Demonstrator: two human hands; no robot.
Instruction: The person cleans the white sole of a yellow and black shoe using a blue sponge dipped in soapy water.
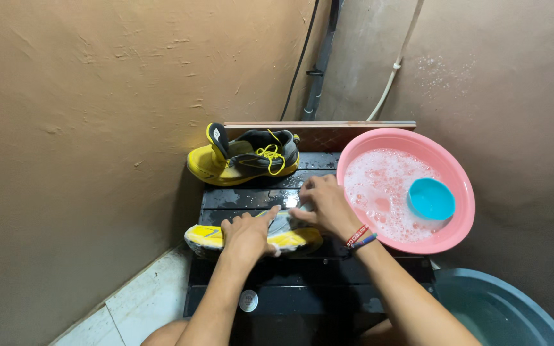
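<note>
While pressed down at the front middle of the black slatted bench, wet shoe lying on its side, yellow sole edge toward the bench's front, toe or heel end not told apart under the hands. Left hand laid palm-down across the upper, fingers curled over it and clamping it to the slats. Right hand at the shoe's right end, fingers bent and bunched; whether closed on the shoe alone or on something small beneath, cannot tell. Woven wristbands at the right wrist.

Second shoe, yellow and grey with yellow laces, upright at the bench's far left edge, well apart from both hands. Pink basin of suds on the bench's right end, a small blue bowl floating inside. Blue-grey tub below the bench's right front corner.

Handling, as judged: probably light by build, somewhat heavier for soaked water; upper soft and yielding, sole springy but firm; wet surfaces likely slick, as are the glistening slats. Best taken around the midsole or at the stiffer heel, thumb and fingers on opposite sides, rather than by the soft upper or the laces. Not fragile; liable to skate sideways across the wet bench if pushed without a clamping hand.
</note>
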